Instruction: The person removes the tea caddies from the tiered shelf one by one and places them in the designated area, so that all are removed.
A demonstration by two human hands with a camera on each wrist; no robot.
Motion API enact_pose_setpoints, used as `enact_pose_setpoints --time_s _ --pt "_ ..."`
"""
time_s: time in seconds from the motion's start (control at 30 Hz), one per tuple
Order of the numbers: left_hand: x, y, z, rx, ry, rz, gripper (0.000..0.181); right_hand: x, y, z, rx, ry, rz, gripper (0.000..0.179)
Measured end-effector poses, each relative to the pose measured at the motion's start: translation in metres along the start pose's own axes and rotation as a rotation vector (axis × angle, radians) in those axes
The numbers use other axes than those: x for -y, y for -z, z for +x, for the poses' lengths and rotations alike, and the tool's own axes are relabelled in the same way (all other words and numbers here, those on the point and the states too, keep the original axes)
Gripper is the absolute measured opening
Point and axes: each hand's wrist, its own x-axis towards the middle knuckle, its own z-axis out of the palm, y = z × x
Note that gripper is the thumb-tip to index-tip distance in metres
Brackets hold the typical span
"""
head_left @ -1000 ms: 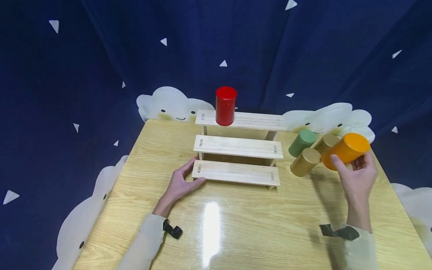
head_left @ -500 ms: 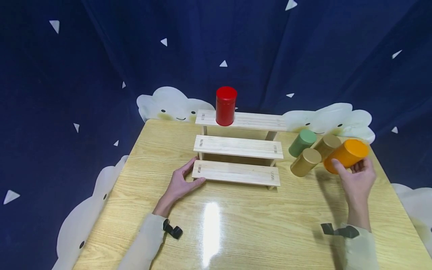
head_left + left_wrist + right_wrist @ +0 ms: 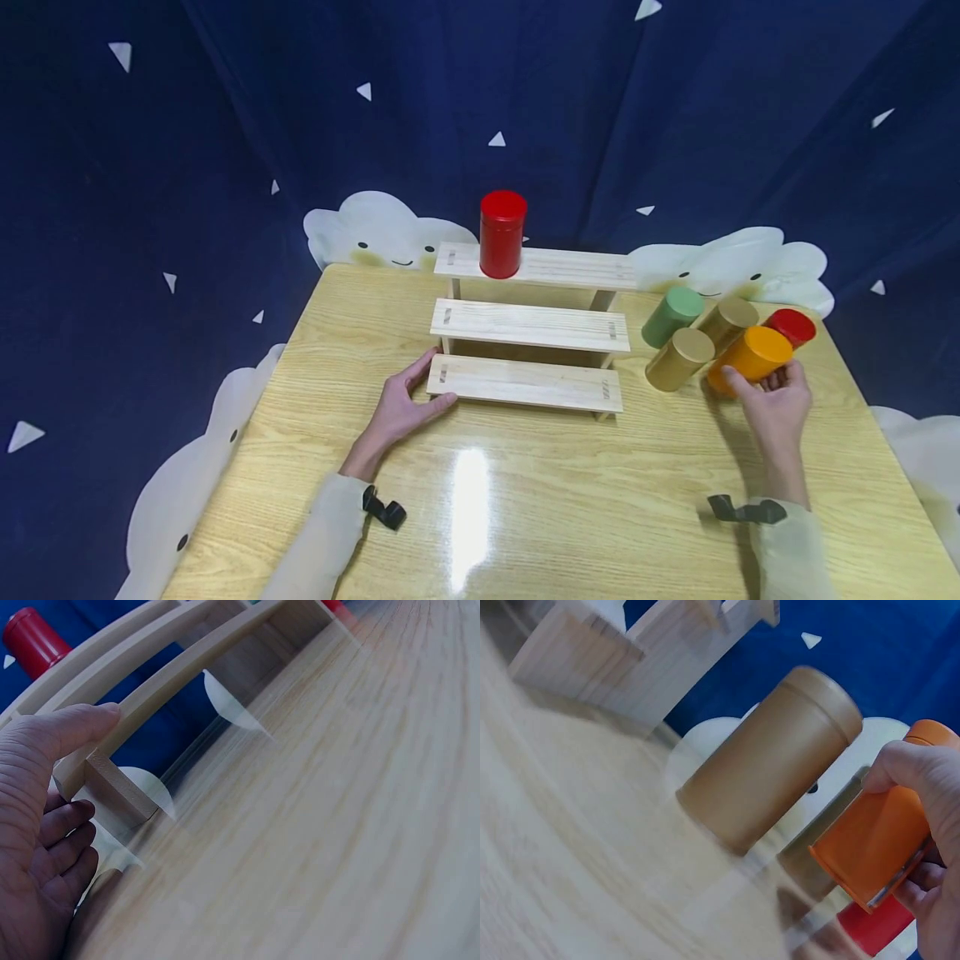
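Note:
My right hand (image 3: 780, 410) grips an orange canister (image 3: 756, 353), thumb on the near side and fingers around the other. In the right wrist view the orange canister (image 3: 881, 836) leans, its bottom edge close over the table. Beside it stand two gold canisters, one in front (image 3: 678, 362) and one behind (image 3: 727, 321), the rear one partly hidden. A second red canister (image 3: 795, 327) shows just behind the orange one. At the left end of a three-tier wooden shelf (image 3: 525, 383), my left hand (image 3: 401, 408) holds the lowest board between thumb and fingers, as the left wrist view confirms.
A red canister (image 3: 502, 242) stands upright on the shelf's top tier, left of centre. The green canister (image 3: 673, 318) is between the shelf and the gold ones. Behind the wooden table (image 3: 570, 500) hangs a dark blue curtain (image 3: 570, 125) with white clouds.
My right hand has brought the orange canister down and then left towards the gold ones, uncovering the red canister behind it. The left hand stays at the shelf.

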Motion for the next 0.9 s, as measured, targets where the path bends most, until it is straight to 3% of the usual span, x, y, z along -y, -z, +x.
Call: enact_pose_setpoints --time_s 0.5,0.73,0.9 --pt "-0.001 0.000 0.001 0.001 -0.011 -0.015 0.086 -0.022 -0.004 0.005 0.012 -0.062 0.115 0.069" --pt "0.000 0.000 0.001 0.002 -0.022 -0.010 0.087 -0.030 -0.004 0.006 0.016 -0.020 0.077 0.069" --pt "0.000 -0.001 0.001 -0.001 -0.028 -0.020 0.085 -0.032 -0.002 0.008 0.022 -0.034 0.042 0.073"
